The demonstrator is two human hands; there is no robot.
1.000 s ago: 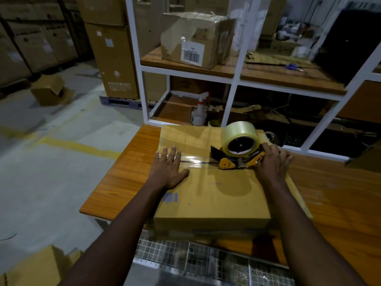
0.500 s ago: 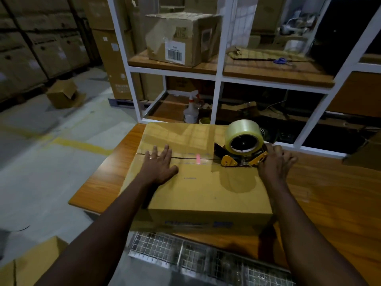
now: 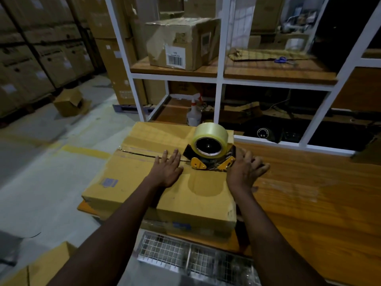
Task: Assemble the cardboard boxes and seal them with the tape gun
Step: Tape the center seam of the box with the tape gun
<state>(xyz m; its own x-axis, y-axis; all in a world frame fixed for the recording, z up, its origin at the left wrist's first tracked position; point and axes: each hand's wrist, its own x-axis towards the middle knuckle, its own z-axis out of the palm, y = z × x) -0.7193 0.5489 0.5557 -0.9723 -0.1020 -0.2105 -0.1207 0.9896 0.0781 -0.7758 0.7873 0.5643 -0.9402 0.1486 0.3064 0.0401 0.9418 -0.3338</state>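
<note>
The fingers (image 3: 174,156) of the left hand (image 3: 167,172) lie straight and flat on top of the cardboard box (image 3: 132,182), their tips across the seam (image 3: 136,152) where the two flaps meet. The box sits at the left end of the counter (image 3: 309,182), its left side apparently reaching past the edge.

It looks empty and light, so it will probably slide under a push. The flaps are stiff but springy, so a flat palm pressing close to the seam suits it better than any pinch.

The tape gun (image 3: 208,159) stands on the seam just right of that hand, its roll of tape (image 3: 210,139) upright. It is rigid and best taken by the handle, well clear of the cutting edge. The right hand (image 3: 243,172) covers that handle end, fingers (image 3: 257,164) bent. Whether they actually grip it I cannot tell.

Beyond stand white shelves with a spray bottle (image 3: 193,114), a worn box (image 3: 181,42) and scissors (image 3: 281,59).
</note>
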